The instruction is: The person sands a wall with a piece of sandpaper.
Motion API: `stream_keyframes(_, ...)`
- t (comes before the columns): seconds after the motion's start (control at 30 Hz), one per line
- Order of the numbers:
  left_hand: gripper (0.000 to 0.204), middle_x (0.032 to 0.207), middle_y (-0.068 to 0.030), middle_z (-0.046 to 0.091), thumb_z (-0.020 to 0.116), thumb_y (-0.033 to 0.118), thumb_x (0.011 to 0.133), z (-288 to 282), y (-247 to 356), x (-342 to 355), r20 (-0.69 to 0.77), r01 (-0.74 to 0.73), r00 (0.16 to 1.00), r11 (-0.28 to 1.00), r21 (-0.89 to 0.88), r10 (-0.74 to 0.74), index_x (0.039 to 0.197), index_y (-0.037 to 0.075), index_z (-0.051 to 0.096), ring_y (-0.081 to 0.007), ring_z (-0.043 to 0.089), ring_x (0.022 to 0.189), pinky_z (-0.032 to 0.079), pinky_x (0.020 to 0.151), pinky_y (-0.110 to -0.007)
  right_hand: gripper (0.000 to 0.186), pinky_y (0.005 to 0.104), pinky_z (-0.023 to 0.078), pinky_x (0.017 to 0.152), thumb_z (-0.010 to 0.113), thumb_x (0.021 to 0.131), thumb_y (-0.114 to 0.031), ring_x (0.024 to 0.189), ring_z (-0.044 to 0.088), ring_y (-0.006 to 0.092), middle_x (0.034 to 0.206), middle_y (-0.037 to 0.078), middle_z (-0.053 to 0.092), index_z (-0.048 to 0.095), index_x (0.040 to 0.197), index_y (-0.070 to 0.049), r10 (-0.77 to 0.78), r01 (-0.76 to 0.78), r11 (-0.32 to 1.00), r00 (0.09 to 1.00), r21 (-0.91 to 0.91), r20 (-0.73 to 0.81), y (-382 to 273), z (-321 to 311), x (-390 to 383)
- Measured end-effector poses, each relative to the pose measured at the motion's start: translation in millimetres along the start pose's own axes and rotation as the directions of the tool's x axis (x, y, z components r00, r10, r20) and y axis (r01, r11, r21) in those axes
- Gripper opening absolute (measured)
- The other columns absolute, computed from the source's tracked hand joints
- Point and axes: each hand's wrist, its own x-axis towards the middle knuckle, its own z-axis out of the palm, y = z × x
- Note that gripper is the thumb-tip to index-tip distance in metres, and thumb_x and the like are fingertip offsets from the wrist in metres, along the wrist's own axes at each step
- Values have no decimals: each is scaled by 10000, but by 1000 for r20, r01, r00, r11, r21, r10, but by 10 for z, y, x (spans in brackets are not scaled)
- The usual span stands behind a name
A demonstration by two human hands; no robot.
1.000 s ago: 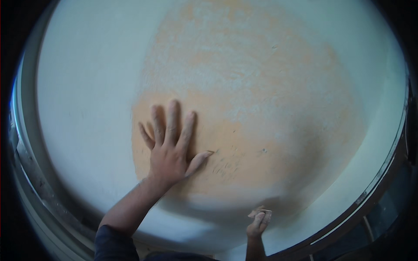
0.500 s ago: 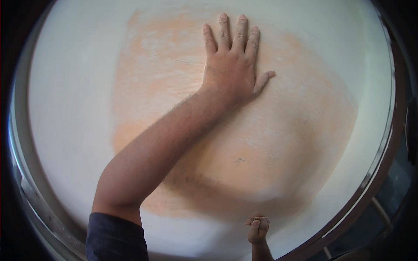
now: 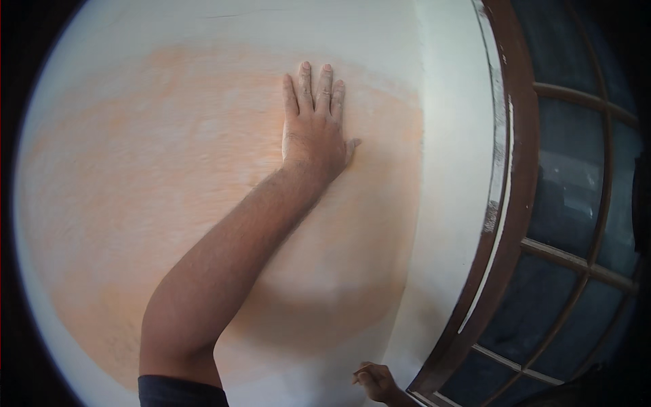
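Observation:
My left hand (image 3: 314, 136) lies flat against a pale wall (image 3: 196, 24), fingers spread and pointing up, dust on the fingers. Its palm rests on the right part of a large peach-orange patch (image 3: 169, 169) with whitish streaks. The bare left forearm crosses the patch from the lower left, out of a dark sleeve. Low in the view, my right hand (image 3: 374, 381) is closed, thumb and fingers pressed together. A small tan edge shows at its fingertips; what it belongs to is too small to make out.
To the right, the wall turns at a vertical corner into a narrow white strip (image 3: 451, 169). Beyond it stands a brown wooden frame (image 3: 519, 136) with light smears along its edge, then a window (image 3: 566, 176) of several dark glass panes with wooden bars.
The view has swung right, so the windowpanes show more and the peach patch reaches farther left. My left hand is still flat on the wall. My right hand stays closed, now angled from the right.

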Motion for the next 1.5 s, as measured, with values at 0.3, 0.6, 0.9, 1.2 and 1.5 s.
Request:
stream_keyframes(0.3,920,1752,-151,121,439,691,1004,536,1542,890,-179,-157,974,985,-76,142,1666,86,236,-422,25,1610,-8,1274,-646,180,412,512,617,593,1070,-200,667,613,281,842,85,671,628,1161,-49,6,-91,935,970,-343,-243,261,-1402,-357)
stream_keyframes(0.6,859,1745,-148,170,468,678,996,802,1842,782,-57,-242,969,970,10,242,1668,181,270,-419,73,1608,6,1265,-666,605,356,451,627,386,1087,-612,624,510,191,650,72,502,459,789,-90,316,-178,852,925,493,-212,568,-1462,-53)
stream_keyframes(0.9,812,1524,-197,522,591,507,961,-227,1533,-1400,21,-438,814,637,-634,580,1617,82,372,-412,434,1459,219,1247,-624,167,299,559,708,641,988,-12,757,701,180,940,139,734,713,1106,82,147,-149,980,989,134,26,745,-1409,409)
stream_keyframes(1.2,367,1004,-33,665,680,420,959,-551,792,-2444,154,-187,856,573,-798,493,1193,138,680,-226,683,880,531,873,-380,198,336,597,687,739,919,-48,798,715,191,903,107,703,625,1069,12,-32,-74,955,937,286,347,-113,-645,1269)
stream_keyframes(1.5,348,869,-54,650,793,301,913,-939,-588,-2560,151,20,980,688,-726,131,1122,97,602,-225,697,763,563,708,-379,526,406,598,876,829,835,-66,1084,687,297,1261,220,652,586,1294,16,-534,598,764,797,242,-283,-1295,697,1903)
